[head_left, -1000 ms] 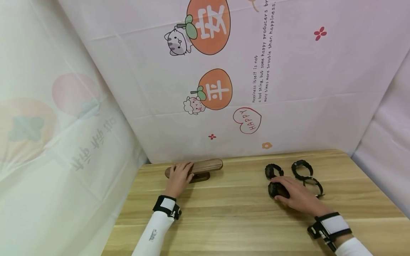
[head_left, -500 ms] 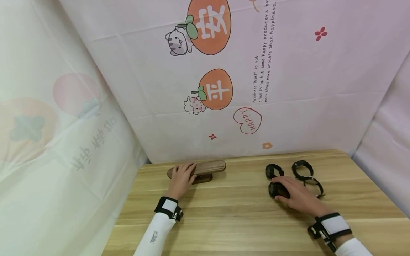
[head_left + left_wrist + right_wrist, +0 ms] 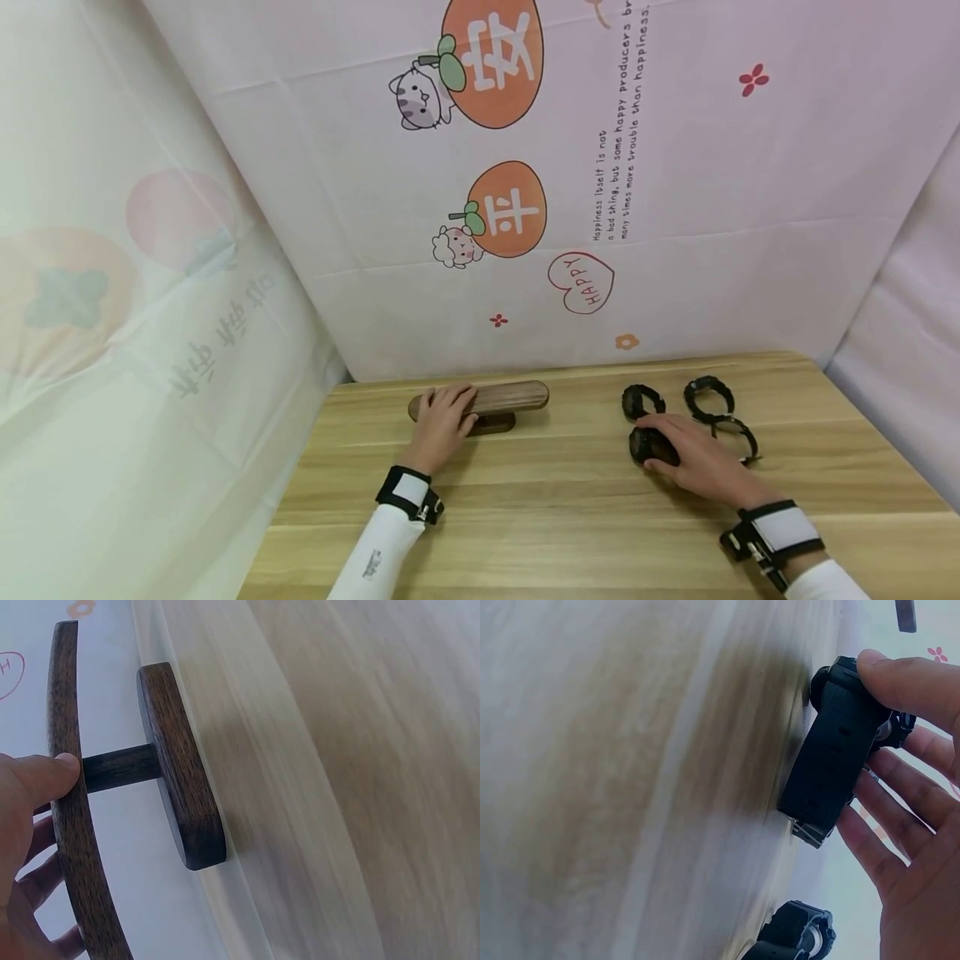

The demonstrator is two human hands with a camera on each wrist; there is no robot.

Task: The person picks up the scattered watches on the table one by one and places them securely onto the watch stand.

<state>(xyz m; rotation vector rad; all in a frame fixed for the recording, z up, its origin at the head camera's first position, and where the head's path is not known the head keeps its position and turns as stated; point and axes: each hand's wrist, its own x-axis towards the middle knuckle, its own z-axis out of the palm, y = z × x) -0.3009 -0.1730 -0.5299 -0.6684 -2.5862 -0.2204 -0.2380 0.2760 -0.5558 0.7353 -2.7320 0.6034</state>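
At the back left of the table, my left hand (image 3: 438, 427) grips the long rounded top bar (image 3: 513, 397) of a dark wooden T-shaped display stand. Its short post (image 3: 120, 766) and oblong base (image 3: 184, 772) show in the left wrist view, the base close over the table. The thumb lies on the near edge of the bar, fingers behind it. Over on the right, my right hand (image 3: 701, 462) holds a black wristwatch (image 3: 647, 446) between thumb and fingers. Its strap (image 3: 829, 750) hangs down in the right wrist view, partly hiding the fingers.
Three more black wristwatches lie around the right hand: one just behind it (image 3: 633, 402), one farther back (image 3: 708, 396), and one beside the hand (image 3: 738, 437). A printed white cloth (image 3: 675, 167) rises behind the wooden table (image 3: 540, 517), with more cloth at both sides.
My left hand has moved to the right and slightly nearer, carrying the wooden stand along. My right hand and the watch in it have stayed in place.
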